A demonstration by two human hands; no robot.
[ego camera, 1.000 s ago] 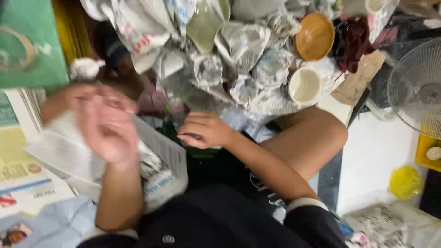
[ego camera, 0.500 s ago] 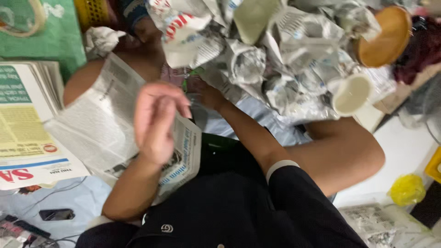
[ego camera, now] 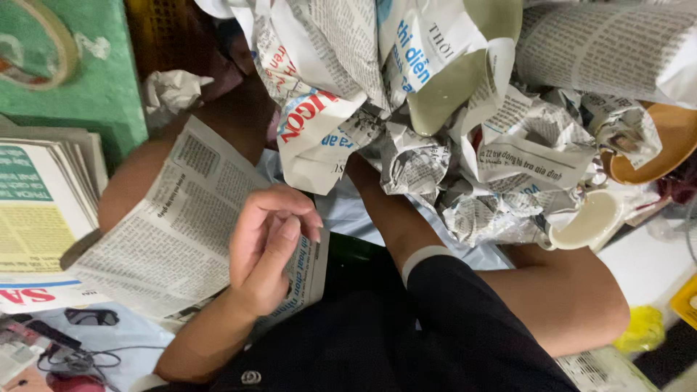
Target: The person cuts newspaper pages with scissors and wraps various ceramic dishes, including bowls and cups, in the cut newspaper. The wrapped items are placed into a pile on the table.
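My left hand point(ego camera: 270, 247) hovers over a flat newspaper sheet point(ego camera: 167, 232) that lies across my left knee. Its fingers are loosely curled, their tips near the sheet's right edge; whether they pinch the paper is unclear. My right forearm point(ego camera: 377, 207) reaches forward into a pile of crumpled newspaper point(ego camera: 414, 167), and the hand itself is hidden under that paper. A pale green bowl point(ego camera: 450, 87) sits half wrapped in the pile just above.
A stack of newspapers point(ego camera: 36, 210) lies at the left beside a green box point(ego camera: 80, 80) and a paper ball point(ego camera: 170, 91). A white cup point(ego camera: 588, 221) and an orange bowl point(ego camera: 671, 145) lie at the right. Cables point(ego camera: 80, 356) lie at bottom left.
My left hand has come down and steadied over the sheet. My right hand has pushed further forward, under the crumpled paper. The view has tilted closer to the pile.
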